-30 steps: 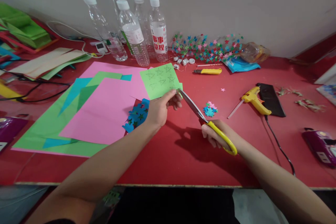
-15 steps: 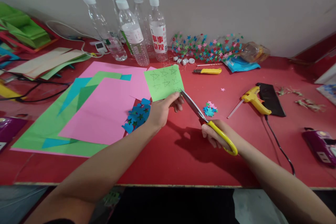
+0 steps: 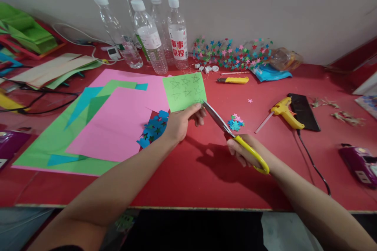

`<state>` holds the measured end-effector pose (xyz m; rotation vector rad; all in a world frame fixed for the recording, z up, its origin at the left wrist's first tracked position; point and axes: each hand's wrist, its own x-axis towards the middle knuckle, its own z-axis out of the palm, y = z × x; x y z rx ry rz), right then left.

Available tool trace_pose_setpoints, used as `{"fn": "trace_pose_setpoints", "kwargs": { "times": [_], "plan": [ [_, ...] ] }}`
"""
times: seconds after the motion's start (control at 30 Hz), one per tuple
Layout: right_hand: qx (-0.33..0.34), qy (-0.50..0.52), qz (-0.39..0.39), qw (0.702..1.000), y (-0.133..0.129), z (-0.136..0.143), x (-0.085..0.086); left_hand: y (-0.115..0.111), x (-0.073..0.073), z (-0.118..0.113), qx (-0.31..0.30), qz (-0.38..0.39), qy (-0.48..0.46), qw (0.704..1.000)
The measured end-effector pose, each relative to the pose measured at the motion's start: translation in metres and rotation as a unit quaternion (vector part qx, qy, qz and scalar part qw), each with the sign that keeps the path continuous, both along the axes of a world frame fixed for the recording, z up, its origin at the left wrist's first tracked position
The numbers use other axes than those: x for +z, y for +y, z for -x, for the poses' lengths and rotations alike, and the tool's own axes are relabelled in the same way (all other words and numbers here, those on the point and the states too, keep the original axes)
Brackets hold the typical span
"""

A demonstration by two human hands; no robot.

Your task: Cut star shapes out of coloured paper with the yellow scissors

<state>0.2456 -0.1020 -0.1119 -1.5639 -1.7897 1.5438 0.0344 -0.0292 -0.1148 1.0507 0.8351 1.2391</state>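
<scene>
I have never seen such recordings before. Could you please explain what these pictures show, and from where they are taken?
There is no machine. One camera, worn on a person's head, looks forward and down at that person's bare hands in every picture. The left hand holds green paper bearing drawn stars. The right hand holds yellow-handled scissors, their tips near the paper's lower right corner. On the red table lie pink paper, a pile of cut stars, a yellow cutter and a glue gun; plastic bottles stand at the back.
</scene>
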Motion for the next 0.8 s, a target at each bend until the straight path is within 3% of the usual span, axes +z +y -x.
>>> {"fn": "trace_pose_setpoints", "kwargs": {
  "times": [0.2, 0.47, 0.8],
  "plan": [
    [-0.011, -0.007, -0.001, 1.0, 0.0, 0.001, 0.0, 0.002, 0.004, -0.001, 0.026, 0.006, -0.004, 1.0],
    [-0.015, -0.021, 0.009, 1.0, 0.002, 0.001, 0.001, 0.002, 0.006, 0.0, 0.017, 0.011, -0.008, 1.0],
    [0.001, -0.013, 0.002, 1.0, 0.006, -0.005, 0.006, 0.011, 0.003, 0.009, -0.051, -0.006, 0.031, 0.998]
  ]
}}
